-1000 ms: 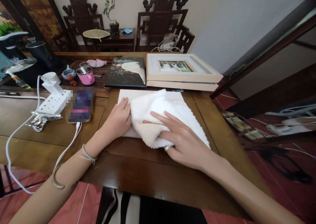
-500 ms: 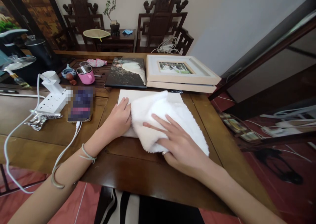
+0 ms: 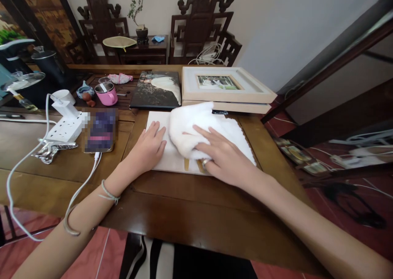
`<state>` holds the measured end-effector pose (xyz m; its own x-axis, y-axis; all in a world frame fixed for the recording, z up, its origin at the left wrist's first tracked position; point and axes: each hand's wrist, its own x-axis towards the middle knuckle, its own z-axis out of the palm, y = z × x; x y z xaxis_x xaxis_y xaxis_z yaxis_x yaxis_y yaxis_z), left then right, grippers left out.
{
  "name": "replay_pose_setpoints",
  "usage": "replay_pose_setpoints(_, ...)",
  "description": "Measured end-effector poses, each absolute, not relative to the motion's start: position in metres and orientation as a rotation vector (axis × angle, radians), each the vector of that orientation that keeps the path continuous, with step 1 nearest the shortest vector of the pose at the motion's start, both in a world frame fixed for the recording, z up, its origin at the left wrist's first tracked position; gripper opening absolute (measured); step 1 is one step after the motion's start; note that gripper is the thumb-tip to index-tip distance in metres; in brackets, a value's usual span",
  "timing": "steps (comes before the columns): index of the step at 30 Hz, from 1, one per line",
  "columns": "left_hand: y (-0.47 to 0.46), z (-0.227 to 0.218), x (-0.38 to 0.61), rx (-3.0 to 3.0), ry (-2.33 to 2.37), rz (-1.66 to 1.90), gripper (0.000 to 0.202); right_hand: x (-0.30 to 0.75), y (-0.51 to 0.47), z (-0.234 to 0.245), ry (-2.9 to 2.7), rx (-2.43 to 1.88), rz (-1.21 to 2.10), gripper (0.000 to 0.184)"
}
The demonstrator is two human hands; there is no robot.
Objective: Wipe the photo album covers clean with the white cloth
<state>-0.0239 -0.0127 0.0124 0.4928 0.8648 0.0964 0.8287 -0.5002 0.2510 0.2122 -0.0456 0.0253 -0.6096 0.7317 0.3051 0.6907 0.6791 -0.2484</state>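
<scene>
A pale flat panel (image 3: 162,163) lies on the wooden table in front of me, a few golden marks showing near its front edge. My left hand (image 3: 150,146) rests on the panel's left side, fingers apart and holding nothing. Over the panel's middle and right part spreads a fluffy white cloth (image 3: 190,121), bunched up at its left. My right hand (image 3: 222,154) holds the cloth and presses it down, with some fingertips tucked into its folds and a ring on one finger. The cloth hides much of the panel.
Behind the panel lie a dark photo panel (image 3: 156,90) and stacked pale picture frames (image 3: 258,91). Left of my hand are a phone (image 3: 101,129) with a charging cable, a white power strip (image 3: 69,127), crumpled foil (image 3: 50,150) and a pink mug (image 3: 106,94).
My right hand and the cloth have moved away from me and slightly right, uncovering the panel's front edge. The left hand has stayed in place, its fingers a little more spread.
</scene>
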Motion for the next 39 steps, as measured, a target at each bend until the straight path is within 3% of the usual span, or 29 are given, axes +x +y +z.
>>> replay_pose_setpoints(5, -0.012, 0.012, -0.025, 2.555, 1.461, 0.320, 0.047, 0.199, -0.043, 0.026, -2.510, -1.190, 0.128, 0.049)
replay_pose_setpoints(12, -0.011, 0.016, -0.028, 2.549, 1.363, 0.408, 0.052, 0.197, -0.117, 0.046, -2.626, -0.974, 0.299, 0.037)
replay_pose_setpoints(15, -0.010, 0.017, -0.028, 2.546, 1.384, 0.416, 0.052, 0.209, -0.123, 0.053, -2.649, -0.930, 0.388, 0.039)
replay_pose_setpoints(22, -0.012, 0.016, -0.027, 2.547, 1.462, 0.336, 0.047, 0.225, -0.063, 0.040, -2.550, -1.081, 0.293, 0.049)
replay_pose_setpoints(29, -0.014, 0.008, -0.027, 2.536, 1.457, 0.339, 0.047, 0.219, -0.012, 0.021, -2.472, -1.199, 0.204, 0.042)
replay_pose_setpoints(39, -0.009, 0.017, -0.024, 2.539, 1.458, 0.353, 0.046, 0.212, -0.131, 0.032, -2.520, -0.997, 0.259, 0.031)
